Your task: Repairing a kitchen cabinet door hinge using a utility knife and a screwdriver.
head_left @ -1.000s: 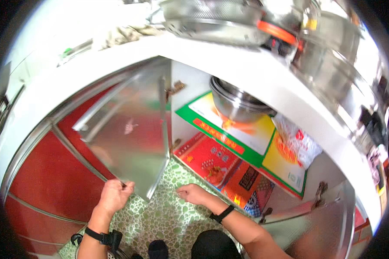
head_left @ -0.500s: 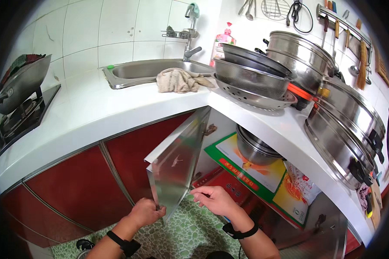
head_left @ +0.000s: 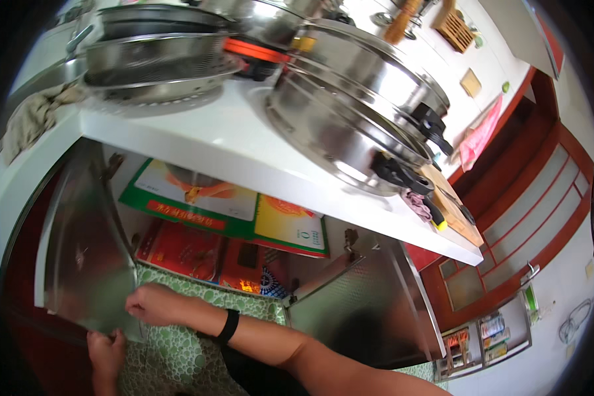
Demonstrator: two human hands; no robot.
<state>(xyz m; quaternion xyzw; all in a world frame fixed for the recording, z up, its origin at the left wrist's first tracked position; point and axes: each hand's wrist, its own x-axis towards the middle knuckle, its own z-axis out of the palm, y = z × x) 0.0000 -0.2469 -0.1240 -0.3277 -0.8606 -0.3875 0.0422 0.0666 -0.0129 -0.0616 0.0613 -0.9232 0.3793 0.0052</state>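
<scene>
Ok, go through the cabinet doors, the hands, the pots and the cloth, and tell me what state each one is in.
Left cabinet door: swung open.
Right cabinet door: swung open.
Left hand: gripping the left door's bottom edge.
Right hand: resting on the same door's lower corner.
Steel pots: stacked on the counter.
Cloth: crumpled.

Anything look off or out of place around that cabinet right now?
Mostly the left cabinet door: it hangs tilted, and both the left hand and right hand grip its lower edge. A crumpled rag lies on the counter.
</scene>
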